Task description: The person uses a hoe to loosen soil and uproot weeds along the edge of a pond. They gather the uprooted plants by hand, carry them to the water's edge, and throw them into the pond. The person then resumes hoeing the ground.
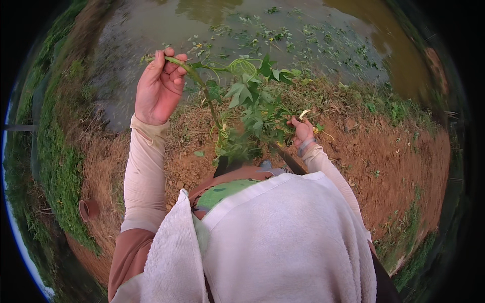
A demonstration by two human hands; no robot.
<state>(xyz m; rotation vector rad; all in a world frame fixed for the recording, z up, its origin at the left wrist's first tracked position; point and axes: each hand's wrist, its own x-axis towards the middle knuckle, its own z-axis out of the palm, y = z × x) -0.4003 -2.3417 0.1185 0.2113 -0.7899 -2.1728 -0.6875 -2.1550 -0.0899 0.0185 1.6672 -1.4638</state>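
My left hand (160,93) is raised at the left, its fingers closed around the thick end of a green vine stem (194,74). From there the stem curves down toward the leafy vines (250,108) in front of my body. These vines have lobed green leaves and thin curling tendrils. Lower and to the right, my right hand (303,132) has its fingers curled at the right edge of the leaves. A pale yellowish piece of plant shows just above that hand. Leaves partly hide its fingertips, but they appear to grip the vines.
Muddy water (308,30) lies ahead, with many cut leaves (333,45) floating on it. Dry grass and weeds (348,93) line the bank. Reddish-brown soil (394,156) slopes around me. A brown pot (89,209) stands at the far left beside green growth (63,166).
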